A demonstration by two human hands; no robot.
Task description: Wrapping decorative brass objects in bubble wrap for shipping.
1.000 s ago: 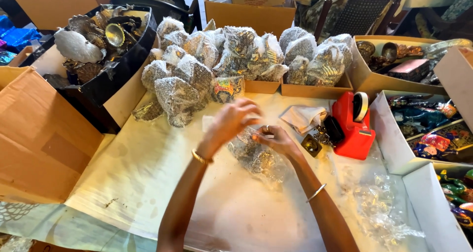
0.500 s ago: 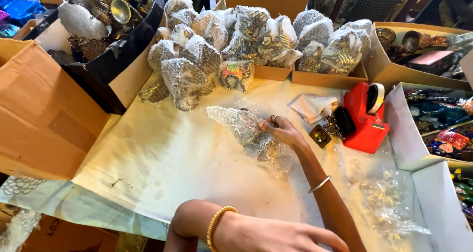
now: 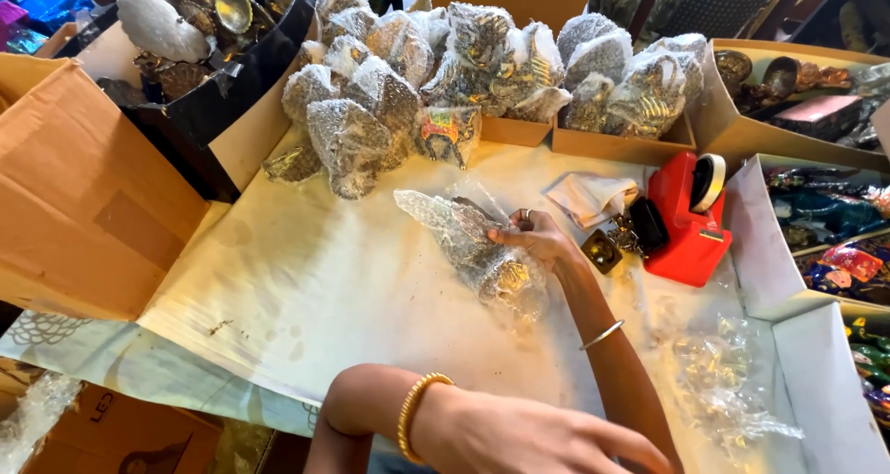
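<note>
My right hand (image 3: 536, 239) rests on a bubble-wrapped object (image 3: 468, 242) lying on the white paper-covered table (image 3: 306, 288), fingers pressing on its wrap near the middle. My left hand (image 3: 528, 437) is pulled back close to the camera at the bottom edge, with a gold bangle on the wrist; it holds nothing I can see and its fingers are loosely extended. A silver bangle is on my right wrist.
A pile of bubble-wrapped items (image 3: 482, 61) fills cardboard trays at the back. A red tape dispenser (image 3: 688, 216) stands right of my hand, with a small dark box (image 3: 601, 249) beside it. A large cardboard box (image 3: 83, 191) sits left; loose plastic wrap (image 3: 723, 381) lies right.
My left hand left the wrapped object and drew back toward me, to the bottom of the view. My right hand stayed on the object, which now lies stretched out on the table.
</note>
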